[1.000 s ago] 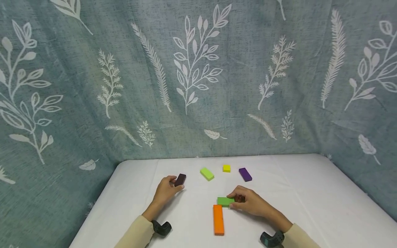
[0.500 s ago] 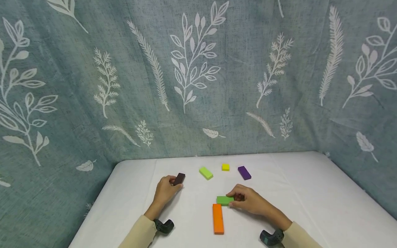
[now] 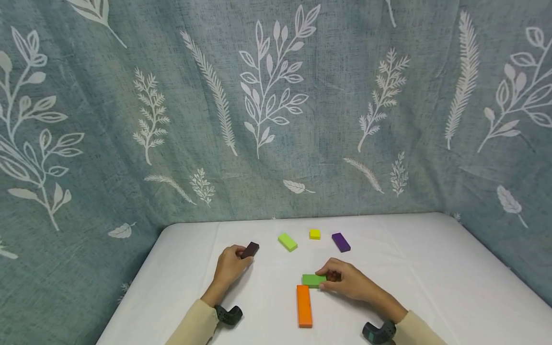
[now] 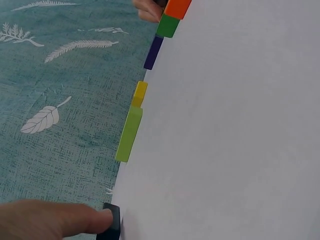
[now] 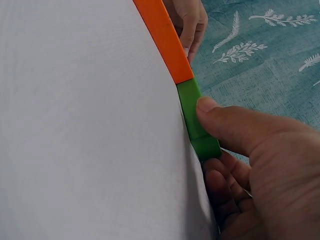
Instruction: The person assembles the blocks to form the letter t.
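My left hand [image 3: 230, 266] pinches a dark brown block [image 3: 251, 249] at the left of the table; in the left wrist view the thumb [image 4: 82, 218] presses against the dark block [image 4: 113, 224]. With thumb and fingers my right hand [image 3: 350, 280] grips the right end of a green block [image 3: 312, 281]. That green block lies crosswise at the far end of a long orange block [image 3: 304, 306], and the two touch in the right wrist view, where the green block [image 5: 190, 107] meets the orange one [image 5: 165, 40].
Farther back on the white table [image 3: 414, 268] lie a lime green block [image 3: 287, 242], a small yellow block [image 3: 315, 234] and a purple block [image 3: 341, 242]. A blue-green leaf-patterned cloth [image 3: 327, 143] hangs behind the table's far edge.
The dark brown block has tilted slightly more to the right in my left hand. My right hand and the green block hold their place; the head view shifted a little.
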### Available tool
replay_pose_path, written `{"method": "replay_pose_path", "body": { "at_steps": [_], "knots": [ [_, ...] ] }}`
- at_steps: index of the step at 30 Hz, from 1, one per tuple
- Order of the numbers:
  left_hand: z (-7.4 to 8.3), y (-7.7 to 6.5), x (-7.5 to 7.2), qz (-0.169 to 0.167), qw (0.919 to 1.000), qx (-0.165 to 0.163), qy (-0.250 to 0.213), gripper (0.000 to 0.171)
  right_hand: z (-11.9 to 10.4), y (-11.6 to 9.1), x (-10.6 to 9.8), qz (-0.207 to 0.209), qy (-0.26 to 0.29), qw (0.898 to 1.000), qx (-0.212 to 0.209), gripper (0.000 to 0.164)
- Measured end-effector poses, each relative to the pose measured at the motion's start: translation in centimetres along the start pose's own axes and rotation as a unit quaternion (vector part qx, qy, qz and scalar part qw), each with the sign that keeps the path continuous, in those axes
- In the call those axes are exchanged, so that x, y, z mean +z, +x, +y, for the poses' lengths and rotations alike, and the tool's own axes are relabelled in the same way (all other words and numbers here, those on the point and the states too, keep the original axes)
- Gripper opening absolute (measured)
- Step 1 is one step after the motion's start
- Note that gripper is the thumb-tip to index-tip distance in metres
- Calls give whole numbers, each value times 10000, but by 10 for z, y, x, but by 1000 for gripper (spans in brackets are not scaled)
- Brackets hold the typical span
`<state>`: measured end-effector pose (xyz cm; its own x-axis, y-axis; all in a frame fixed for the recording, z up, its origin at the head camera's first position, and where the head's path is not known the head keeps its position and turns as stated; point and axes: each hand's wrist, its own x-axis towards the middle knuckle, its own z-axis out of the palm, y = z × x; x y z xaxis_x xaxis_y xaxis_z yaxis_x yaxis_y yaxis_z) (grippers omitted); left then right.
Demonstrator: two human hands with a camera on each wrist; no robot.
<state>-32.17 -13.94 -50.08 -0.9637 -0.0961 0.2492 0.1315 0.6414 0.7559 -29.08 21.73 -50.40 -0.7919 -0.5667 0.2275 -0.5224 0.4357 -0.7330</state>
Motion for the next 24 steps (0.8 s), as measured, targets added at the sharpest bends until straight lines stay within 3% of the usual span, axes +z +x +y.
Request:
{"method": "replay_pose_path", "body": {
  "at_steps": [9,15,24],
  "knots": [
    [-4,-2,0,-95,9995,-276,-153,31,0,-4,4,-58,238,9997,89,27],
    [-1,-2,-4,-383,9977,-359,-419,32,3,-2,5,-54,73,9999,124,28],
    [21,-2,-14,-987,9937,-38,-537,30,1,0,-1,23,32,10000,-71,27]
  ]
}}
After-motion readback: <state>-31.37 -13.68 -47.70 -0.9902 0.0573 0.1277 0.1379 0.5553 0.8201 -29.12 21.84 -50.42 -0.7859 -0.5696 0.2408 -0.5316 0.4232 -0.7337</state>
